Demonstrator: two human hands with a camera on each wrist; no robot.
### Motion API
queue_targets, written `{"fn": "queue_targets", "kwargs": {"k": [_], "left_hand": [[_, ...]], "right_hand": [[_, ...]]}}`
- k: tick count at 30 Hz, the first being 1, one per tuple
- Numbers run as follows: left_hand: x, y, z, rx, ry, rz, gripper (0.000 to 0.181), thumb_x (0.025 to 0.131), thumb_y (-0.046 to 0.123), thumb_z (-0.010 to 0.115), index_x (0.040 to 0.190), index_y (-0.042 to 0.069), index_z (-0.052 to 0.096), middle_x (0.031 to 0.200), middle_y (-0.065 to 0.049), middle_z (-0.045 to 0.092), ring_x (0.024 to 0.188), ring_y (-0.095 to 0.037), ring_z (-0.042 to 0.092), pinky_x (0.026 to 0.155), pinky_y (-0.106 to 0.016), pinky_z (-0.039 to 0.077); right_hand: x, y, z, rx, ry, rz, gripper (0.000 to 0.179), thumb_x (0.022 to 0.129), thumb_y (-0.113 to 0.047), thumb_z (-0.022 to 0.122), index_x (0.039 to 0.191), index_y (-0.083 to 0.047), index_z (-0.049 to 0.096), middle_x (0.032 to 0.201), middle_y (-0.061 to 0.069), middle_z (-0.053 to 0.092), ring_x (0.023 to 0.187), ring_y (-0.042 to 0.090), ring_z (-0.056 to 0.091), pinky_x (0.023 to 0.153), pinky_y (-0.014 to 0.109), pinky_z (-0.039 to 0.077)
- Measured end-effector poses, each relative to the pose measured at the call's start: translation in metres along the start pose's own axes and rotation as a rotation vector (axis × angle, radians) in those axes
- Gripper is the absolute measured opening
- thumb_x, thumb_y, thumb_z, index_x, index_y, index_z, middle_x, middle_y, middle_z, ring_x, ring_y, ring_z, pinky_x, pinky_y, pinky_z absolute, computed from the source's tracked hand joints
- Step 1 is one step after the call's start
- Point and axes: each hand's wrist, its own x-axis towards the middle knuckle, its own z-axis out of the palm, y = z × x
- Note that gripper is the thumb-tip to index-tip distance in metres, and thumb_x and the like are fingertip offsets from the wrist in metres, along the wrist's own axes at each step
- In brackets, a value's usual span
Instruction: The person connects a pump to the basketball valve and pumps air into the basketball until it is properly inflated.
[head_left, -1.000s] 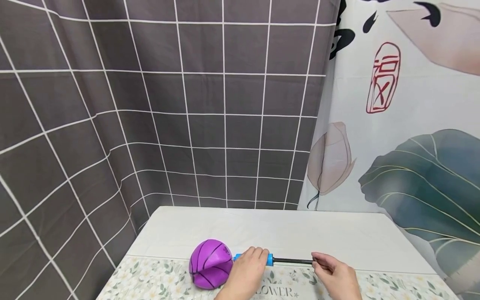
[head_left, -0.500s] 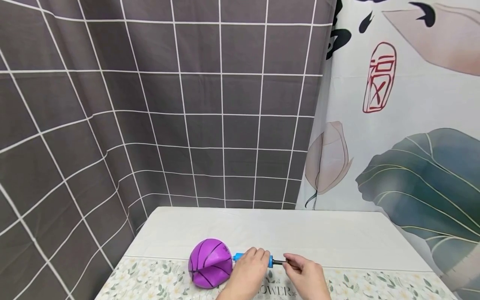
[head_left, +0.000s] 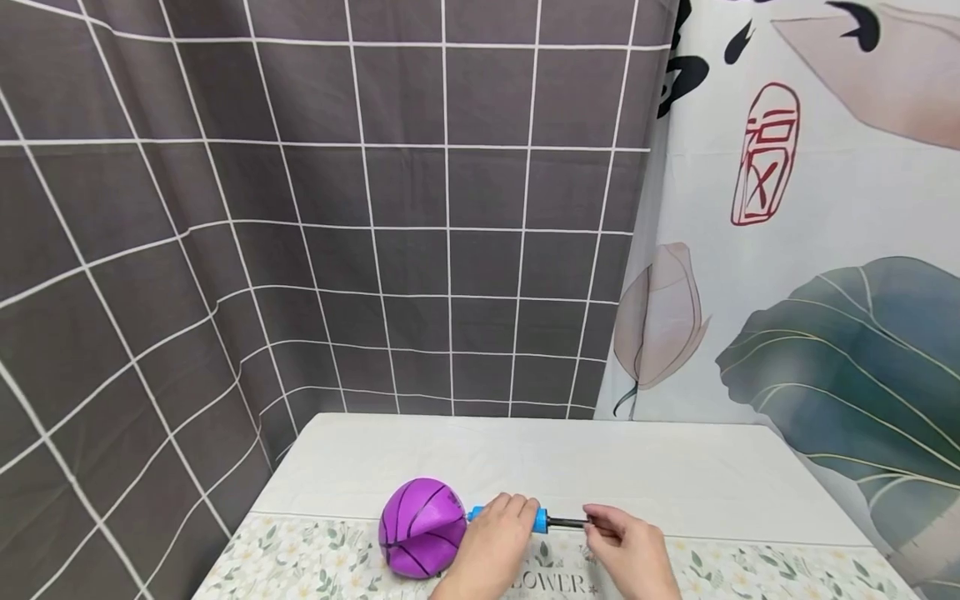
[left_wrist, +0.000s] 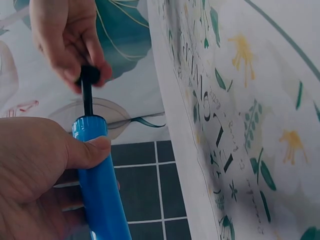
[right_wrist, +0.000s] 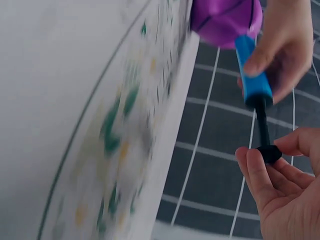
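A blue hand pump (left_wrist: 102, 185) lies sideways with its tip at a purple ball (head_left: 422, 528) that has black seam lines and a deep dent in its side. My left hand (head_left: 493, 543) grips the pump's blue barrel, thumb laid along it. From the barrel's other end sticks a black plunger rod (head_left: 566, 522), partly drawn out. Its round black knob (right_wrist: 270, 154) is pinched between the thumb and fingers of my right hand (head_left: 632, 550). In the right wrist view the pump points straight at the ball.
Both hands work over a table with a white back strip (head_left: 525, 458) and a floral cloth (head_left: 300, 554) in front. Behind stands a dark grey curtain (head_left: 405, 267) with white grid lines. A pale curtain (head_left: 697, 200) with a large leaf print hangs at the right.
My right hand pushed the plunger in toward the left hand, then drew it partly out again to the right. The left hand and the dented ball stayed in place.
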Motion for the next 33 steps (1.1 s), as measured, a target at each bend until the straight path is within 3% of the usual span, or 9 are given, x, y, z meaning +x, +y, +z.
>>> {"fn": "queue_targets", "kwargs": {"k": [7,13,21,26,33], "left_hand": [[0.0,-0.002,0.001,0.028,0.028,-0.003,0.044,0.076,0.006,0.079,0.118,0.011,0.066,0.104,0.002,0.066,0.095,-0.012,0.061,0.091,-0.025,0.054],[0.0,-0.001,0.001,0.048,0.056,0.001,0.04,0.079,0.009,0.078,0.117,0.011,0.067,0.102,0.003,0.066,0.095,-0.012,0.061,0.091,-0.026,0.054],[0.0,-0.003,0.0,0.134,0.075,0.019,0.034,0.08,0.01,0.075,0.113,0.011,0.067,0.099,0.002,0.065,0.092,-0.014,0.06,0.089,-0.028,0.055],[0.001,0.001,0.0,0.139,0.074,0.033,0.033,0.08,0.01,0.075,0.112,0.011,0.067,0.098,0.002,0.065,0.09,-0.013,0.06,0.085,-0.027,0.055],[0.0,0.008,0.002,0.135,0.059,0.052,0.031,0.082,0.016,0.074,0.113,0.013,0.069,0.099,0.003,0.066,0.091,-0.012,0.06,0.085,-0.027,0.055]], "right_hand": [[0.004,0.015,-0.032,-0.085,0.027,0.093,0.029,0.088,-0.007,0.071,0.115,0.002,0.073,0.092,0.008,0.077,0.076,0.014,0.072,0.064,0.026,0.06],[0.003,0.021,-0.039,-0.096,0.032,0.095,0.028,0.087,-0.007,0.072,0.114,0.002,0.073,0.093,0.009,0.077,0.077,0.015,0.073,0.065,0.025,0.06],[0.003,0.014,-0.023,-0.07,0.031,0.059,0.028,0.089,-0.008,0.071,0.115,0.001,0.074,0.091,0.007,0.077,0.075,0.012,0.072,0.064,0.024,0.059],[0.0,0.003,-0.006,-0.055,0.033,-0.003,0.026,0.088,-0.007,0.072,0.113,0.0,0.075,0.091,0.007,0.078,0.074,0.011,0.072,0.065,0.023,0.06],[-0.004,-0.009,0.017,-0.038,-0.024,-0.069,0.025,0.087,-0.004,0.073,0.111,0.004,0.074,0.089,0.009,0.077,0.072,0.012,0.072,0.062,0.024,0.06]]}}
